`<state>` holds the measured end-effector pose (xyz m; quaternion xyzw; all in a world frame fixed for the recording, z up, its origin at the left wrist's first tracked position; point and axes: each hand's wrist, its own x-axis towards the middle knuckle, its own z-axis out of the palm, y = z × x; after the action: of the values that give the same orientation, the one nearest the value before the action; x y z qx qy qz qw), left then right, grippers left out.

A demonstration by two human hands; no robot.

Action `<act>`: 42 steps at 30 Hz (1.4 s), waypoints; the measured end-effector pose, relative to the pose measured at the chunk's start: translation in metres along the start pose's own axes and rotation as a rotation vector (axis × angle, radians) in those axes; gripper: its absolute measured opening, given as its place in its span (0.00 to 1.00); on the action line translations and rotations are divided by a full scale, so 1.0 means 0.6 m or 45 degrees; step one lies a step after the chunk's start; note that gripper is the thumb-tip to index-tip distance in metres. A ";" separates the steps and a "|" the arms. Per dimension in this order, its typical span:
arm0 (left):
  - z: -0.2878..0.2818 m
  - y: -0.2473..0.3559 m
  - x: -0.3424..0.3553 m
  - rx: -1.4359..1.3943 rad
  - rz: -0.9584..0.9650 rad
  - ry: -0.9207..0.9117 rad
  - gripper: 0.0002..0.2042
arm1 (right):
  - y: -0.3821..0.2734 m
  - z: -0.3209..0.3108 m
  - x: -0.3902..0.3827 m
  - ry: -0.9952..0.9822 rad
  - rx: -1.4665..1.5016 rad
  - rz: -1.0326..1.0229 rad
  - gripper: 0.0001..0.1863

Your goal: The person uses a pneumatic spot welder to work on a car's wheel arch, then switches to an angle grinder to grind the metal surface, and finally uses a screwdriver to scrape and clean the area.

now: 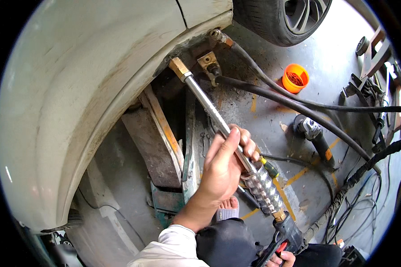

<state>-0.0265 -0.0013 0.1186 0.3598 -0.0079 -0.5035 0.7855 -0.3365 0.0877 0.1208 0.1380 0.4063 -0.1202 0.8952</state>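
Observation:
A long steel rod tool (pixel 209 107) runs diagonally from a brass tip (pixel 179 67), which sits against the lower edge of a pale car body panel (pixel 75 89), down to a ribbed metal weight (pixel 263 187) and a black pistol handle (pixel 286 233) with a red trigger. My left hand (pixel 227 164) is wrapped around the rod just above the ribbed weight. My right hand (pixel 280 259) is at the bottom edge on the black handle; only its fingers show.
A brass clamp (pixel 208 60) with thick black cables (pixel 298 104) hangs at the panel edge. A tyre (pixel 280 18) is at the top. An orange cup (pixel 295 78), an angle grinder (pixel 312 131) and tangled wires (pixel 361 196) lie on the grey floor. My sandalled foot (pixel 227 208) is below.

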 end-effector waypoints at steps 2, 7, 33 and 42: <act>0.035 0.015 -0.009 0.099 0.047 0.201 0.05 | 0.000 -0.006 0.002 -0.043 -0.012 -0.011 0.06; -0.009 0.013 0.029 0.137 -0.060 -0.173 0.10 | 0.010 0.007 0.006 -0.049 -0.022 0.001 0.07; 0.047 0.011 0.010 0.052 -0.107 0.339 0.18 | 0.021 -0.012 0.013 -0.009 -0.051 0.035 0.06; -0.051 0.017 0.069 -0.399 -0.460 -0.810 0.23 | 0.029 -0.022 0.020 0.087 -0.089 -0.030 0.06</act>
<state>0.0135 -0.0146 0.0872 0.0572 -0.1104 -0.7151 0.6879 -0.3323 0.1071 0.1058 0.1059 0.4420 -0.1119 0.8837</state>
